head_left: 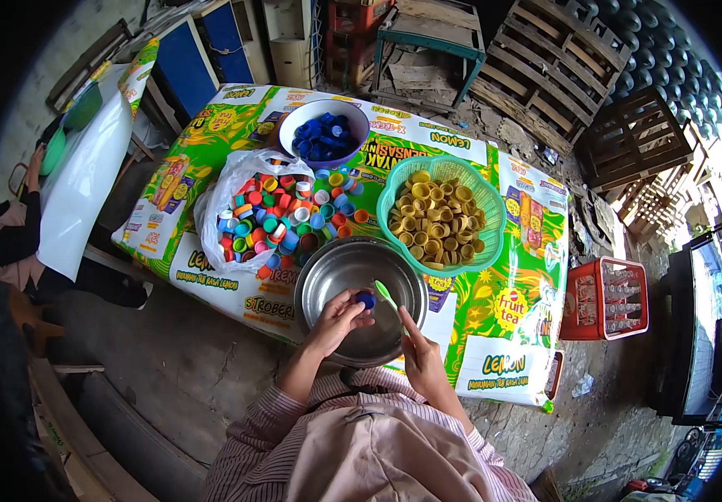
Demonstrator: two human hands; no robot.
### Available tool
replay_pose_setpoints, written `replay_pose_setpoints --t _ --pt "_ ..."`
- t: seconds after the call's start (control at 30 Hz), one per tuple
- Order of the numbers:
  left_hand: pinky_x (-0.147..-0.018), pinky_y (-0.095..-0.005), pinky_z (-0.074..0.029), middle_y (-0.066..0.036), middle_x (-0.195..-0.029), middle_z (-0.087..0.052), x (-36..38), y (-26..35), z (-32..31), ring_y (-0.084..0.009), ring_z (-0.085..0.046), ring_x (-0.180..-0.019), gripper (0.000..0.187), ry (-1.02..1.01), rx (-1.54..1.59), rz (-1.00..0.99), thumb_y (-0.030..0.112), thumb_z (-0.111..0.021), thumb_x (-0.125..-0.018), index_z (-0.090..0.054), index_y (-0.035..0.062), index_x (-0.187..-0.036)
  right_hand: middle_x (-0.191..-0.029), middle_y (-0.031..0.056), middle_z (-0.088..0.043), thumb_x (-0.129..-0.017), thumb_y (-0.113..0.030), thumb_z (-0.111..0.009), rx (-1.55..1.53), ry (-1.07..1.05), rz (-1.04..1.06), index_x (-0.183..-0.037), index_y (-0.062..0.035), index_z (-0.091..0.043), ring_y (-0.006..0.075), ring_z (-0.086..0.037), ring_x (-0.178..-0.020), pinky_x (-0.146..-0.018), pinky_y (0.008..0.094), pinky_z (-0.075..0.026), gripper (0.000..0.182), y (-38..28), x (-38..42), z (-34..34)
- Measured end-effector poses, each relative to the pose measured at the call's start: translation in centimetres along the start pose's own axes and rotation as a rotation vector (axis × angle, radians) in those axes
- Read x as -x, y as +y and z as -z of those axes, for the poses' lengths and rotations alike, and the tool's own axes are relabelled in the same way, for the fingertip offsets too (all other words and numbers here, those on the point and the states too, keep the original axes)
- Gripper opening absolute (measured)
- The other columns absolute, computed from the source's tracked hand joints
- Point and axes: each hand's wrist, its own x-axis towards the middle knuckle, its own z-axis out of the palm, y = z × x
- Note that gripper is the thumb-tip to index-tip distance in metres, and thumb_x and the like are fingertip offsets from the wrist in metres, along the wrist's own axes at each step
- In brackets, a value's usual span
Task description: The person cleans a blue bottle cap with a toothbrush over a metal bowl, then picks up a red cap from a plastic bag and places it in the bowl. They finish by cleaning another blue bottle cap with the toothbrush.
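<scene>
Over a steel basin (315,276), my left hand (337,322) pinches a dark blue bottle cap (367,299). My right hand (421,356) grips a toothbrush (385,293) with a light green head, tilted up toward the cap; brush and cap look slightly apart. Behind the basin, a clear plastic bag (218,197) spills mixed coloured bottle caps (269,209) onto the table. A white and purple bowl (359,125) holds dark blue caps (323,138). To the right, a green plastic basket (495,197) is filled with yellow caps (436,217).
A printed plastic cloth covers the table (503,368). Another person (22,226) sits at a second table (97,176) on the left. A red crate (603,297) stands on the floor at right, with wooden pallets (537,58) behind.
</scene>
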Motion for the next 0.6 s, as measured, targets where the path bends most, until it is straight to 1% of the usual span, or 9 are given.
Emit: replay_pose_setpoints --t 0.1,0.23,0.3,0.33,0.4,0.5,0.53,0.57,0.6 --pt "-0.081 -0.0314 -0.051 -0.002 -0.106 -0.053 -0.1 0.1 0.0 -0.0102 -0.053 -0.095 0.037 -0.031 0.153 -0.012 0.007 -0.046 -0.091 -0.041 0.0071 -0.127 -0.06 0.0163 -0.052 -0.086 0.003 -0.043 -0.07 -0.045 0.0 -0.135 -0.011 -0.034 0.017 -0.045 -0.051 -0.056 0.0245 -0.039 0.052 0.4 0.3 -0.1" --pt "-0.079 -0.0295 -0.051 -0.001 -0.106 -0.053 0.1 0.7 -0.5 -0.0105 -0.054 -0.095 0.044 -0.035 0.225 -0.039 0.006 -0.048 -0.09 -0.036 0.0084 -0.132 -0.059 0.015 -0.049 -0.086 0.002 -0.043 -0.076 -0.077 0.004 -0.136 -0.0114 -0.034 0.0143 -0.041 -0.052 -0.057 0.0233 -0.037 0.052 0.3 0.2 0.1" --pt "-0.073 -0.0265 -0.049 -0.003 -0.106 -0.053 0.1 0.6 -0.4 -0.0126 -0.055 -0.095 0.051 0.025 0.038 -0.087 0.001 -0.048 -0.088 -0.029 0.0062 -0.135 -0.064 0.0195 -0.052 -0.083 0.004 -0.043 -0.038 -0.155 -0.086 -0.136 -0.0133 -0.033 0.029 -0.055 -0.056 -0.058 0.0265 -0.041 0.057 -0.3 -0.1 0.4" --pt "-0.073 -0.0265 -0.049 -0.003 -0.106 -0.053 0.1 0.7 -0.4 -0.0126 -0.055 -0.095 0.051 0.024 0.037 -0.086 0.001 -0.048 -0.088 -0.029 0.0062 -0.135 -0.064 0.0195 -0.052 -0.083 0.004 -0.043 -0.04 -0.154 -0.087 -0.136 -0.0133 -0.033 0.029 -0.055 -0.056 -0.058 0.0265 -0.041 0.057 -0.3 -0.2 0.4" --pt "-0.067 -0.0237 -0.047 -0.006 -0.102 -0.054 -0.1 1.1 -0.3 -0.0137 -0.058 -0.09 0.059 -0.024 -0.175 -0.215 0.002 -0.053 -0.086 -0.023 0.0058 -0.138 -0.063 0.0194 -0.051 -0.085 0.002 -0.043 -0.031 -0.163 -0.1 -0.136 -0.0149 -0.033 0.0258 -0.055 -0.055 -0.058 0.0251 -0.04 0.055 -0.3 -0.6 0.4" --pt "-0.063 -0.023 -0.046 -0.01 -0.099 -0.054 -0.5 1.1 -0.1 -0.0167 -0.06 -0.088 0.065 -0.061 -0.211 -0.233 0.003 -0.056 -0.085 -0.018 0.0068 -0.138 -0.064 0.0196 -0.052 -0.086 0.0 -0.044 -0.084 -0.179 -0.125 -0.136 -0.0168 -0.033 0.0225 -0.05 -0.053 -0.058 0.0245 -0.038 0.054 0.1 -1.2 0.5" --pt "-0.062 -0.0234 -0.046 -0.011 -0.099 -0.054 -0.5 1.2 -0.1 -0.0165 -0.06 -0.086 0.064 -0.029 -0.204 -0.223 0.002 -0.056 -0.085 -0.02 0.0065 -0.137 -0.064 0.0196 -0.052 -0.087 -0.001 -0.043 -0.117 -0.185 -0.122 -0.137 -0.0174 -0.032 0.0189 -0.044 -0.052 -0.058 0.0238 -0.036 0.053 0.3 -1.3 0.8" --pt "-0.062 -0.0234 -0.046 -0.011 -0.099 -0.054 -0.5 1.2 0.0 -0.0165 -0.06 -0.086 0.064 -0.031 -0.204 -0.224 0.002 -0.056 -0.085 -0.02 0.0065 -0.137 -0.064 0.0196 -0.052 -0.087 -0.001 -0.043 -0.115 -0.184 -0.121 -0.137 -0.0174 -0.032 0.0189 -0.044 -0.052 -0.058 0.0238 -0.036 0.053 0.4 -1.2 1.1" --pt "-0.062 -0.0233 -0.046 -0.011 -0.099 -0.054 -0.6 1.2 0.0 -0.0164 -0.06 -0.086 0.064 0.01 -0.155 -0.195 0.002 -0.056 -0.085 -0.019 0.0063 -0.137 -0.062 0.0126 -0.048 -0.086 0.0 -0.042 -0.137 -0.179 -0.109 -0.137 -0.0159 -0.032 0.0141 -0.04 -0.055 -0.058 0.0223 -0.036 0.054 0.6 -1.0 1.5"
